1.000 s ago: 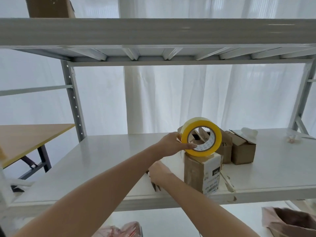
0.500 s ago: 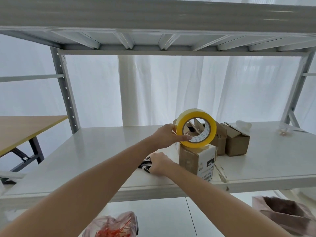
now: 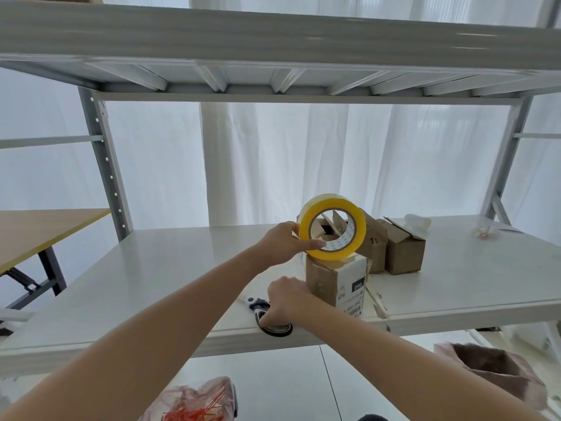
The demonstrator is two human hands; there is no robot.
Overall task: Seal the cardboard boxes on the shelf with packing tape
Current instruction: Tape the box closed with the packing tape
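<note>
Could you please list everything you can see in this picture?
tape roll: one, yellow, upright at the front box's top
front cardboard box: one, brown with a white label, near the shelf's front edge
rear cardboard boxes: two, brown, flaps open, behind it
cutting tool: one, black and white, at the shelf's front edge
shelf: one, white metal
curtain: white, behind the shelf
table: one, wooden, far left
plastic bags: two, pinkish, below the shelf
left hand: holds the tape roll
right hand: fingers curled on the cutting tool
</note>
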